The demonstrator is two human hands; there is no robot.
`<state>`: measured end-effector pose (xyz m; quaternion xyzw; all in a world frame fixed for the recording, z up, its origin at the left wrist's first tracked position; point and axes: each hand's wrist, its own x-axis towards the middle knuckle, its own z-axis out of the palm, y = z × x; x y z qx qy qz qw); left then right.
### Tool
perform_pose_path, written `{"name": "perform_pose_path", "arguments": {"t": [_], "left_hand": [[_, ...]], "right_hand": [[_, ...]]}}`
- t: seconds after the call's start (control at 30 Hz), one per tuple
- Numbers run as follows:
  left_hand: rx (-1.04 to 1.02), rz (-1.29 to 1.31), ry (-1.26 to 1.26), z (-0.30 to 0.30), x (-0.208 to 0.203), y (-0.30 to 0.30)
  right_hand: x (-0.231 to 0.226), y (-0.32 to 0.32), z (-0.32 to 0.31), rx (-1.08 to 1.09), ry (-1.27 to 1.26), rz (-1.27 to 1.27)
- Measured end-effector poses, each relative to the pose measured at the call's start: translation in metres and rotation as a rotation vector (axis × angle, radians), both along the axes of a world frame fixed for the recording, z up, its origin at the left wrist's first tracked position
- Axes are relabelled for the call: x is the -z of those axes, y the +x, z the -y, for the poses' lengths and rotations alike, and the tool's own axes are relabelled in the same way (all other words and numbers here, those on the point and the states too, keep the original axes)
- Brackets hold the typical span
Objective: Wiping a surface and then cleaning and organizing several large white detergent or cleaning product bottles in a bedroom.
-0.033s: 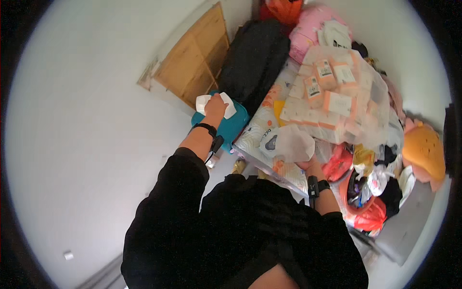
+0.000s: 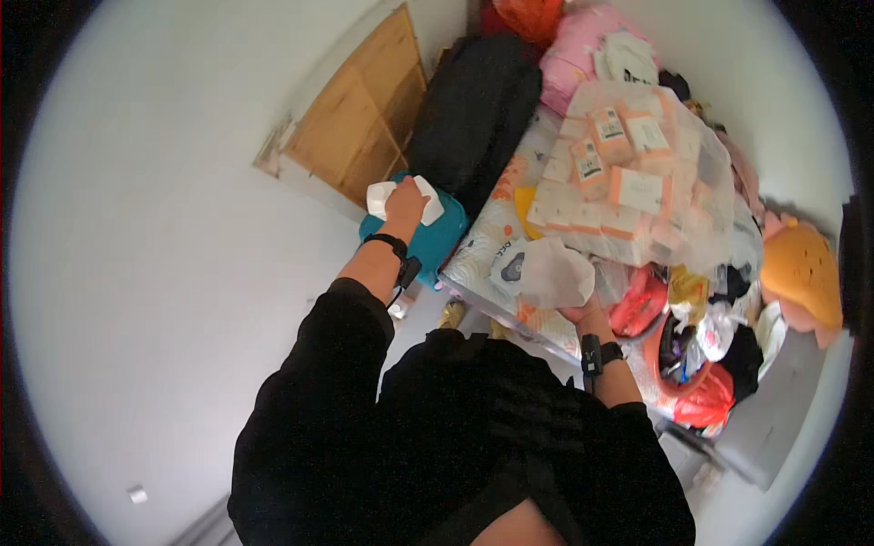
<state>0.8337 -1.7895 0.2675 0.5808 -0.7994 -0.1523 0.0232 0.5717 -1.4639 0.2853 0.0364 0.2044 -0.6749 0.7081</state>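
My left hand (image 2: 405, 207) grips a white packet (image 2: 382, 196) over the teal box (image 2: 428, 238); my right hand (image 2: 581, 312) pinches a limp, light plastic bag (image 2: 551, 271) by its lower edge at the bed's (image 2: 482, 259) near edge.

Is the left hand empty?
No, the left hand holds a white packet above the teal bag.

Patterned bed (image 2: 482, 250); clear bag of packets (image 2: 628, 173); clothes (image 2: 710, 337).
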Motion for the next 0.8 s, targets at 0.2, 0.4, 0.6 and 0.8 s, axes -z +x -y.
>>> {"name": "perform_pose_path", "arguments": {"t": [0.2,0.4,0.6,0.8], "left_hand": [[0.083,-0.028,-0.036,0.025,0.029,0.007],[0.432,-0.048,-0.098,0.004,0.008,0.001],[0.964,-0.185,0.032,-0.058,-0.080,-0.054],[1.474,-0.343,0.198,-0.189,-0.200,-0.136]], "right_hand": [[0.003,0.032,-0.042,0.182,0.117,-0.013],[-0.029,0.048,-0.065,0.239,0.064,-0.128],[-0.033,0.057,-0.091,0.336,0.069,-0.172],[-0.011,0.049,-0.158,0.442,0.190,-0.244]]}}
